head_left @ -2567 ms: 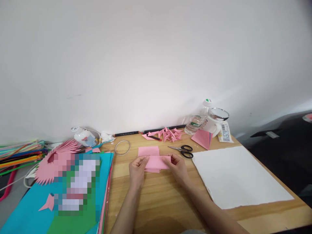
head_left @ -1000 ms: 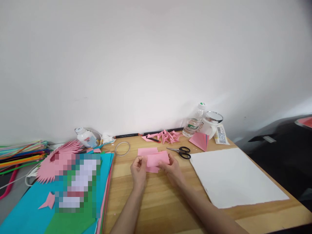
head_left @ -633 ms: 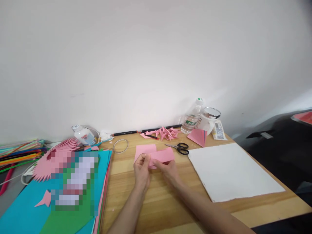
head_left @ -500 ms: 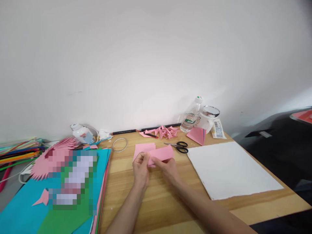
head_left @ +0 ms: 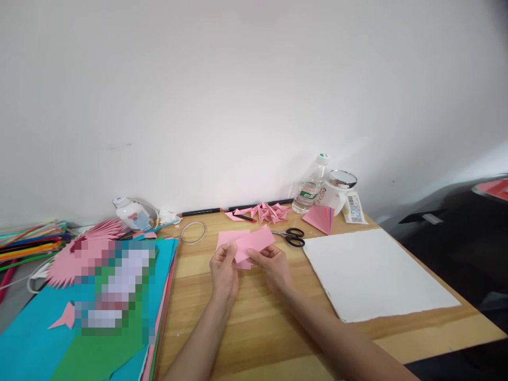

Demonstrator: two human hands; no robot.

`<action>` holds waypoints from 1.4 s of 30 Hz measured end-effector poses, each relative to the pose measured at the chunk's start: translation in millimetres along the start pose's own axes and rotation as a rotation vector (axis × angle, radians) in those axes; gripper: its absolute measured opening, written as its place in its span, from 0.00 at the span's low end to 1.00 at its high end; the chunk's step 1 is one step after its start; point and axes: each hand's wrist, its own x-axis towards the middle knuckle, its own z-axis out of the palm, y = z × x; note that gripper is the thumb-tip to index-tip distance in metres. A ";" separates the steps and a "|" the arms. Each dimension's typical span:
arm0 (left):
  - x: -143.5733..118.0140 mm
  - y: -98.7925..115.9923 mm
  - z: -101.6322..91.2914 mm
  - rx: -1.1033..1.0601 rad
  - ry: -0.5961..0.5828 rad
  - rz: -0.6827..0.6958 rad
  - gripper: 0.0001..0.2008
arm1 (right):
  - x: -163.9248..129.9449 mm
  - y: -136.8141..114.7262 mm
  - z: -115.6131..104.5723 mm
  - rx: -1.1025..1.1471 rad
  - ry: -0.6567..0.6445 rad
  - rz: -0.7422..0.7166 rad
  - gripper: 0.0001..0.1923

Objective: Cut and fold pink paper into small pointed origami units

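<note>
My left hand (head_left: 223, 271) and my right hand (head_left: 273, 266) both pinch a pink paper rectangle (head_left: 254, 242), lifted off the wooden table (head_left: 254, 323) and tilted up to the right. Under and behind it lie more flat pink paper pieces (head_left: 227, 238). Black scissors (head_left: 291, 236) rest just right of the held paper. A pile of folded pink paper triangles (head_left: 266, 211) sits by the wall.
A large white sheet (head_left: 373, 272) lies at the right. A stack of coloured paper (head_left: 91, 317) with a pink spiky paper form (head_left: 81, 248) fills the left. A wire ring (head_left: 193, 232), glue bottle (head_left: 129, 211), water bottle (head_left: 309, 185), white mug (head_left: 337, 193) and folded pink sheet (head_left: 319, 218) stand at the back.
The pink rectangle was pressed on the table between both hands; it has since been lifted and turned so its right end tilts upward. The view has shifted slightly.
</note>
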 end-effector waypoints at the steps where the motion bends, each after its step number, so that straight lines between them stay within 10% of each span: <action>1: 0.7 0.4 -0.5 -0.001 0.005 0.001 0.18 | 0.1 -0.3 -0.1 -0.008 -0.001 -0.006 0.20; 17: 10.4 26.1 -11.5 0.485 -0.310 0.003 0.12 | 4.8 -15.0 -12.9 -0.297 -0.249 0.039 0.24; 42: 6.1 15.3 -10.0 0.651 -0.322 0.034 0.15 | 26.0 -36.5 -42.3 -0.466 -0.694 0.188 0.18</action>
